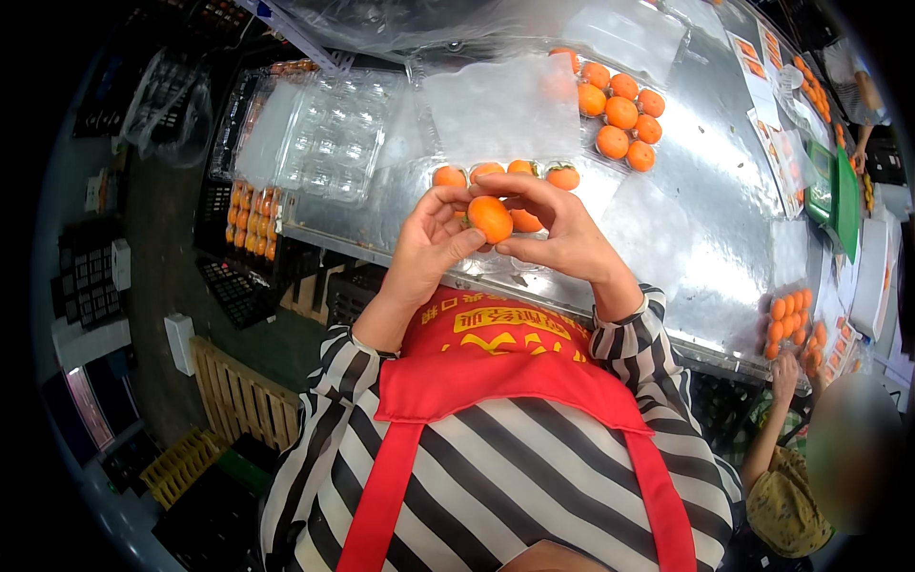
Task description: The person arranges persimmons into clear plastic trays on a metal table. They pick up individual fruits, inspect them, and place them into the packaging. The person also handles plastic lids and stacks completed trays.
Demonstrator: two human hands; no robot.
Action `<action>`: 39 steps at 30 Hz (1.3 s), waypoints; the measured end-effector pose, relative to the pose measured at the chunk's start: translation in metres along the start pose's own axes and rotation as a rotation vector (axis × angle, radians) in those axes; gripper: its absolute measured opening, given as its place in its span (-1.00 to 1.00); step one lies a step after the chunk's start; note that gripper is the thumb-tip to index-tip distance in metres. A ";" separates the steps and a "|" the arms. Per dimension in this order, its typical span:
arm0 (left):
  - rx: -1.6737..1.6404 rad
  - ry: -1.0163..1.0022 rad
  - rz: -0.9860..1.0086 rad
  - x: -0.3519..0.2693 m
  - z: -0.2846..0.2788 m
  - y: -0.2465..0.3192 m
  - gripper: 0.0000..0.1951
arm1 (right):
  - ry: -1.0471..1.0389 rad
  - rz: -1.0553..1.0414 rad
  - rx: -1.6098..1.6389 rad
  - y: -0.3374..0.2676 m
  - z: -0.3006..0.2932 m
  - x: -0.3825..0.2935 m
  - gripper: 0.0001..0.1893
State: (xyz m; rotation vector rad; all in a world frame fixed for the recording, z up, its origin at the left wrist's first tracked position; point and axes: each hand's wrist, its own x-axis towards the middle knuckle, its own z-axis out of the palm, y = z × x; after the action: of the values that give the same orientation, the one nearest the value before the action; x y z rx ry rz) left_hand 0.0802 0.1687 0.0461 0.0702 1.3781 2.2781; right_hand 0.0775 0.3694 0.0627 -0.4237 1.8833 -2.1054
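An orange persimmon (490, 219) is held between my left hand (439, 232) and my right hand (547, 222), above the near edge of the metal table. The fingertips of both hands touch the fruit; the left thumb presses its lower side. Under and behind the hands lies a clear plastic tray (486, 263), partly hidden, with several persimmons in its far rows, some showing green calyxes. Its nearest cups hold no fruit. Beyond it, a white translucent sheet (500, 107) covers part of the table. Right of the sheet, several persimmons (620, 113) sit in another clear tray.
Empty clear trays (336, 136) are stacked at the left end of the metal table (722, 222). Packed persimmons (251, 220) stand in black crates below. A green container (833, 189) is far right. A co-worker's hand (785, 372) is beside another fruit tray at lower right.
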 end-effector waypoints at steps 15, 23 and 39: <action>0.076 0.000 0.084 0.001 0.005 -0.001 -0.51 | 0.092 -0.250 -0.289 0.011 0.003 -0.009 -0.56; 0.096 0.005 0.126 0.002 0.007 -0.002 -0.51 | 0.168 -0.275 -0.262 0.020 0.006 -0.011 -0.61; -0.251 -0.046 -0.268 0.004 -0.006 -0.006 -0.58 | 0.183 -0.117 -0.278 0.016 0.008 -0.013 -0.38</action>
State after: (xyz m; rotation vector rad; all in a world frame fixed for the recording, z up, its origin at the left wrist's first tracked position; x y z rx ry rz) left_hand 0.0767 0.1678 0.0374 -0.1347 1.0023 2.1860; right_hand 0.0931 0.3659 0.0474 -0.4217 2.3224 -2.0182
